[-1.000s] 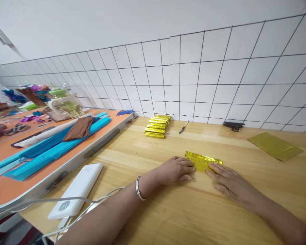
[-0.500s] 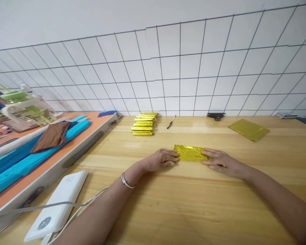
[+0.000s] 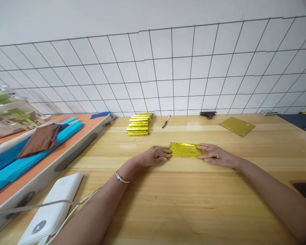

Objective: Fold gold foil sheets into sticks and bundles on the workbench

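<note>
A folded sheet of shiny gold foil lies flat on the wooden table, a raised crease along its far edge. At its left end rest the stretched fingertips of my left hand, the thumb nearer to me. My right hand lies over the opposite end with its fingers extended, one near the far corner and the thumb by the near edge. Neither hand lifts the sheet. Further back are several gold foil rolls in a stack. A flat gold foil square lies to the right.
A pen and a black clip lie near the tiled wall. On the left, a white power bank with cables lies close to my left forearm, beside a raised orange surface bearing blue rolls and brown material.
The view has shifted slightly to the right, bringing a dark object into sight at the right edge. Both hands stay at the two ends of the foil sheet.
</note>
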Demonstrator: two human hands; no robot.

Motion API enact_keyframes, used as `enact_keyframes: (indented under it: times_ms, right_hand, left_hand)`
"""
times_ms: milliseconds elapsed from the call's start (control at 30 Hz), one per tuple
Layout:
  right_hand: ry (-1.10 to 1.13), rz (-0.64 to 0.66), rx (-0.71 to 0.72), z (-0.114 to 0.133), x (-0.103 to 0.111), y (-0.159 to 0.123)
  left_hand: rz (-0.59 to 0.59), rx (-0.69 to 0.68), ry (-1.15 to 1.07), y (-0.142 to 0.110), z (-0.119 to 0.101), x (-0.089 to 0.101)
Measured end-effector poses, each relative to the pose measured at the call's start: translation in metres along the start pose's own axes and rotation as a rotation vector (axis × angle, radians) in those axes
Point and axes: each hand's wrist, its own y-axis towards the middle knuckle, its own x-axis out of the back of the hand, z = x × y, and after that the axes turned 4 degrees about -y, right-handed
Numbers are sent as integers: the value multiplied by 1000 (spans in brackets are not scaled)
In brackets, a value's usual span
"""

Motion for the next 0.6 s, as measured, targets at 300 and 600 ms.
enact_keyframes:
  times_ms: [300, 600]
  right_hand:
    - [25, -29, 0, -3, 1, -4]
    - [34, -60, -43, 1, 3, -5]
  left_hand:
    - [14, 7, -22, -1, -3, 3]
    - [11, -4, -12, -1, -5, 3]
